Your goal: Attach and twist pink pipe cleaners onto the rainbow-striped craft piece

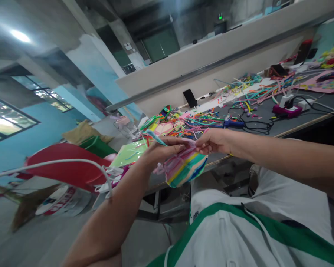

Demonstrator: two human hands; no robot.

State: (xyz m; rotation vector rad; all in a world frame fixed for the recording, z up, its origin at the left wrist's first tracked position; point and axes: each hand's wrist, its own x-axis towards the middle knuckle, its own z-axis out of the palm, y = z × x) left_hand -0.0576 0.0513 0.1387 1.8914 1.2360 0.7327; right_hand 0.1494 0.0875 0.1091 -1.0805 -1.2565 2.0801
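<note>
A rounded striped piece made of fuzzy pipe cleaners, in pink, yellow, teal, cream and blue, hangs just off the table's front edge. My left hand grips its pink upper side from the left, fingers over the top. At its upper right edge, my right hand pinches the pink strands, fingertips close to those of my left. A light-blue pipe cleaner sticks up behind my left hand; whether that hand holds it, I cannot tell. My fingers hide part of the striped piece's top.
Loose pipe cleaners litter the dark table. A black phone leans at the low partition. A blue-handled tool lies near black cords and a purple power strip. On the left stand a red chair and a white bucket.
</note>
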